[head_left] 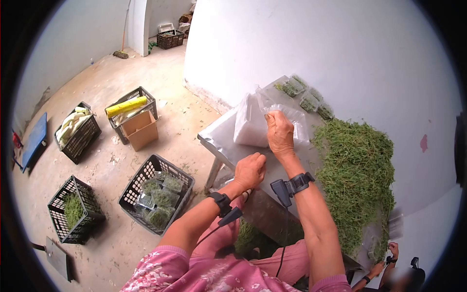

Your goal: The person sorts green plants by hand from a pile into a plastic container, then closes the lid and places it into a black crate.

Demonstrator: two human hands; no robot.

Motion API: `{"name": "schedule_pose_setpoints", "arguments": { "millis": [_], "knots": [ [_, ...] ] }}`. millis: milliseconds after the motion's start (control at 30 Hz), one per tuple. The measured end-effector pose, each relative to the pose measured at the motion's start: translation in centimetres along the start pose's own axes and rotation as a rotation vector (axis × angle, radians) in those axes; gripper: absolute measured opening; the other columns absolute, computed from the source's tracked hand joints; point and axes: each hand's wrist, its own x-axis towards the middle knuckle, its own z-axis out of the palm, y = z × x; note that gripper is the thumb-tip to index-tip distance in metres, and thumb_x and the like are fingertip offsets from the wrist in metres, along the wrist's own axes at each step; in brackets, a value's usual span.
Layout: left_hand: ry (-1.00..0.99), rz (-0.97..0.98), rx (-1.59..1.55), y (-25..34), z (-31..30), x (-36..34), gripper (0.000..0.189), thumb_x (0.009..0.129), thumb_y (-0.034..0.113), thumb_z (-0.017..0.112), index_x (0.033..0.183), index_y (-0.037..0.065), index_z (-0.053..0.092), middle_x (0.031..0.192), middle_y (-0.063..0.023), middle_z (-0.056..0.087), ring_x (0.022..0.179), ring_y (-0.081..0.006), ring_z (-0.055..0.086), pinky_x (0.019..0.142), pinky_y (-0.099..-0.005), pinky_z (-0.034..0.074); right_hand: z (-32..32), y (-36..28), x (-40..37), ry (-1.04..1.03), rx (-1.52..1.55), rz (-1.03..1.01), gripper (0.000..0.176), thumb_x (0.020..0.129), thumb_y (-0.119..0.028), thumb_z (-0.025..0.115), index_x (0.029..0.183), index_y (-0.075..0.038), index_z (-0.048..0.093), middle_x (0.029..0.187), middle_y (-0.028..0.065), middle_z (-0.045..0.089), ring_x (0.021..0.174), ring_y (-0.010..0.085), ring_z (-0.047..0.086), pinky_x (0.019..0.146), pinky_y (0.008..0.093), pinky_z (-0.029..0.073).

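My right hand (280,134) is closed over the metal table, in front of a stack of clear plastic bags (249,121). More clear plastic (296,121) lies just behind its knuckles. Whether a thin film is between its fingers, I cannot make out. Lower and to the left, my left hand (250,170) is curled closed above the table's near edge; what it holds, if anything, is hidden. To the right of my right forearm spreads a large heap of green sprigs (357,175) on the metal table (219,130).
Filled clear packs of greens (309,102) lie at the table's far end. On the floor to the left stand black crates: one with packed greens (122,197), one with loose greens (53,207), one with pale vegetables (92,136). Another person's hand (393,250) shows at lower right.
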Motion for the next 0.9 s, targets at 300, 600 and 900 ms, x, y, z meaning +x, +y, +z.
{"name": "schedule_pose_setpoints", "arguments": {
  "millis": [300, 600, 900],
  "knots": [
    [-0.122, 0.018, 0.006, 0.5, -1.4, 0.8, 0.018, 0.075, 0.002, 0.061, 0.092, 0.006, 0.058, 0.088, -0.0122, 0.057, 0.085, -0.0328, 0.06, 0.07, -0.0431, 0.049, -1.6, -0.1, -0.7, 0.095, -0.048, -0.053, 0.015, 0.094, -0.005, 0.055, 0.107, 0.001, 0.059, 0.092, 0.018, 0.068, 0.083, 0.0319, 0.067, 0.073, 0.0379, 0.053],
    [0.0, 0.311, 0.38, 1.5, -2.8, 6.0, 0.054, 0.077, 0.006, 0.057, 0.131, 0.006, 0.051, 0.127, -0.0168, 0.052, 0.122, -0.0336, 0.048, 0.109, -0.0488, 0.031, -2.7, 2.7, -1.2, 0.142, 0.265, 0.343, 0.012, 0.093, -0.002, 0.048, 0.101, 0.002, 0.056, 0.087, 0.0135, 0.067, 0.077, 0.0211, 0.067, 0.071, 0.0345, 0.054],
    [-0.187, 0.281, 0.428, 2.3, -3.8, 6.1, 0.061, 0.078, 0.005, 0.057, 0.138, 0.012, 0.046, 0.13, -0.0165, 0.051, 0.127, -0.0348, 0.044, 0.111, -0.0521, 0.025, -6.0, 2.5, -1.2, 0.188, 0.558, 0.531, 0.011, 0.098, -0.005, 0.049, 0.107, 0.001, 0.051, 0.095, 0.0093, 0.064, 0.084, 0.0163, 0.068, 0.071, 0.0259, 0.055]
  ]
}}
